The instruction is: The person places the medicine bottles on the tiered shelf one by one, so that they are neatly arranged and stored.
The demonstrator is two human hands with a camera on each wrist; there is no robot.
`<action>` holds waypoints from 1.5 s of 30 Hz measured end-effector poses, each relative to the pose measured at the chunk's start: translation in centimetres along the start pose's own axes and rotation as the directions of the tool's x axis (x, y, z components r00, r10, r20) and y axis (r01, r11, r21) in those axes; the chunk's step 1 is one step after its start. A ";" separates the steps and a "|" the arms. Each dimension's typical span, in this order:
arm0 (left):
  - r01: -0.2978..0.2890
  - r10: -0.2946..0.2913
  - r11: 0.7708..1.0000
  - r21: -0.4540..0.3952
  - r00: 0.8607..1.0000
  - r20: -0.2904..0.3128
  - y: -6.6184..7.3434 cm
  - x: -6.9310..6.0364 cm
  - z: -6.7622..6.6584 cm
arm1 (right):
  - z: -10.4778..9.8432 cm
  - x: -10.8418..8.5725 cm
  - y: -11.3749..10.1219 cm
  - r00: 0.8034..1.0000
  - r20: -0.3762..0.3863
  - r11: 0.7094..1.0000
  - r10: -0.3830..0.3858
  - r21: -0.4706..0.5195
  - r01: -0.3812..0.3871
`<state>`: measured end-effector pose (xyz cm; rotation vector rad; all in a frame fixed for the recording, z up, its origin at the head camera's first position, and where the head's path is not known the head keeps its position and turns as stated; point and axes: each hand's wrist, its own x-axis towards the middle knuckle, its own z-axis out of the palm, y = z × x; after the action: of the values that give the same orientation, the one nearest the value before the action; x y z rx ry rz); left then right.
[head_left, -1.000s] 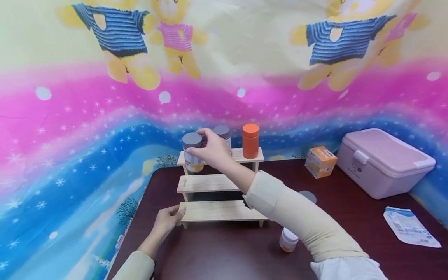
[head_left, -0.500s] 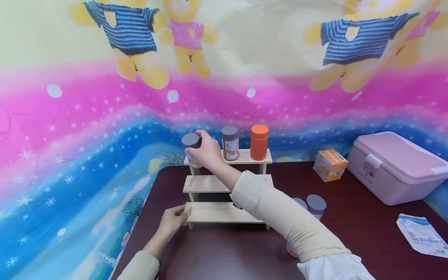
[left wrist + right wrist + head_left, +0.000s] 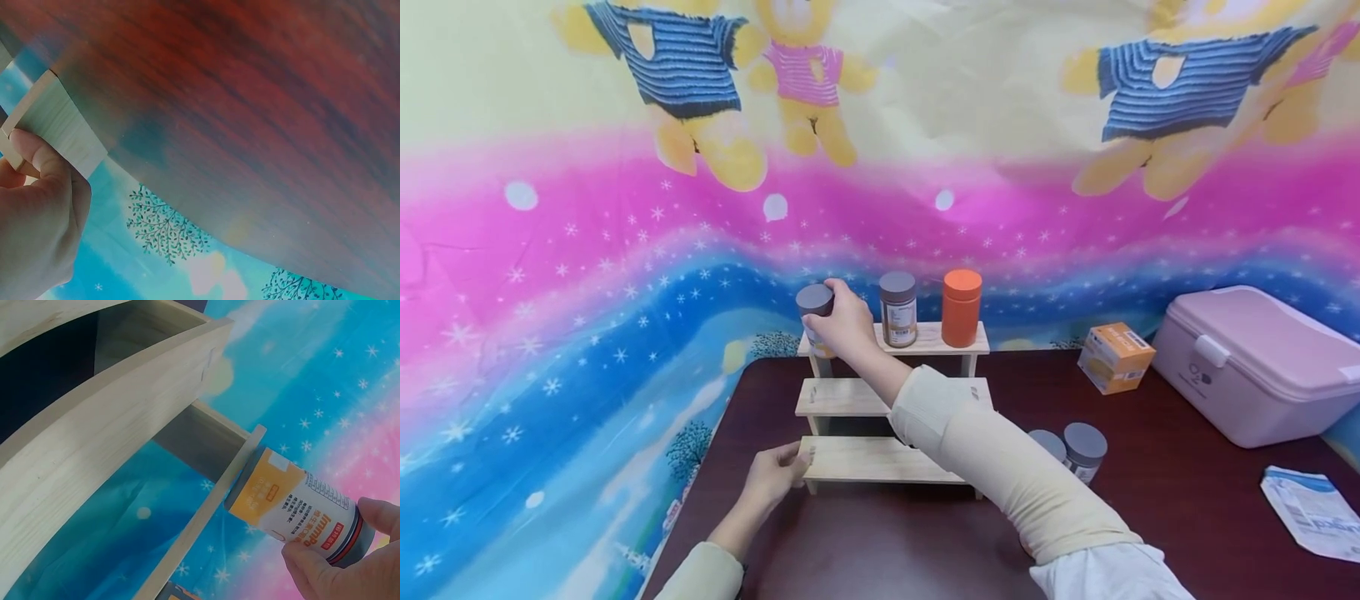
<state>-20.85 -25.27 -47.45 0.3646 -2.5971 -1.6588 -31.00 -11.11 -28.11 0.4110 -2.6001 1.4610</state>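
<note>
My right hand (image 3: 848,323) holds a grey-lidded supplement jar (image 3: 815,300) at the left end of the top tier of a wooden three-step stand (image 3: 880,460). In the right wrist view, the jar (image 3: 290,509) has an orange-and-white label, and its base meets the board's edge. Thumb and fingers of that hand (image 3: 353,575) are round its lid end. A second grey-lidded jar (image 3: 899,321) and an orange bottle (image 3: 962,310) stand farther right on that tier. My left hand (image 3: 771,477) grips the lowest tier's left end; its thumb lies on the board (image 3: 65,128) in the left wrist view.
Two more grey-lidded jars (image 3: 1085,450) stand on the dark table right of the stand, partly behind my right sleeve. An orange-and-white box (image 3: 1116,358), a pink lidded case (image 3: 1262,367) and a white packet (image 3: 1311,510) lie farther right. A patterned cloth backs the table.
The head view has shifted, sliding the scene rightward. My right hand has brought the jar slightly back onto the top tier, uncovering the second jar. The left hand keeps its grip on the stand.
</note>
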 end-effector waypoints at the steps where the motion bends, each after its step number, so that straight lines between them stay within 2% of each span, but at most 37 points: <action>1: -0.005 0.005 1.000 -0.002 1.000 0.002 0.0 -0.1 0.0 | 0.1 0.1 0.1 1.000 -0.001 1.000 0.002 0.001 -0.002; 11: 0.008 -0.008 1.000 0.000 1.000 -0.008 0.0 0.0 0.1 | 0.4 0.9 0.6 1.000 -0.013 0.999 -0.023 -0.038 0.023; 17: 0.006 -0.006 1.000 0.011 1.000 -0.003 0.1 0.0 0.2 | 0.3 1.5 0.7 1.000 -0.025 0.999 -0.009 -0.039 0.009; 24: 0.000 0.000 1.000 -0.008 1.000 0.006 -0.1 -0.4 0.2 | 0.8 1.8 0.9 1.000 -0.002 0.998 -0.012 -0.058 0.012; 29: -0.012 0.012 1.000 -0.012 1.000 0.018 0.0 -0.1 -0.1 | -0.5 1.4 0.1 0.999 0.035 0.994 -0.037 -0.098 0.040; 33: -0.008 0.008 1.000 -0.014 1.000 0.009 0.2 0.0 -0.2 | -2.5 0.2 -1.1 0.990 0.121 0.984 -0.066 -0.156 0.085; 37: -0.006 0.005 1.000 -0.024 1.000 -0.003 0.4 0.0 -0.1 | -4.5 -1.7 -1.7 0.968 0.224 0.965 -0.114 -0.208 0.162; 42: 0.009 -0.009 1.000 -0.026 1.000 0.000 0.4 -0.1 0.0 | -7.8 -5.4 -1.4 0.930 0.326 0.959 -0.171 -0.163 0.233; 45: 0.021 -0.021 0.999 -0.036 1.000 0.019 0.8 0.2 -0.2 | -10.6 -7.9 -0.4 0.917 0.346 0.959 -0.197 -0.123 0.253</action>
<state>-21.19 -25.13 -46.69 0.3776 -2.5812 -1.7221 -23.59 -0.95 -24.19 0.9765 -2.7763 1.1734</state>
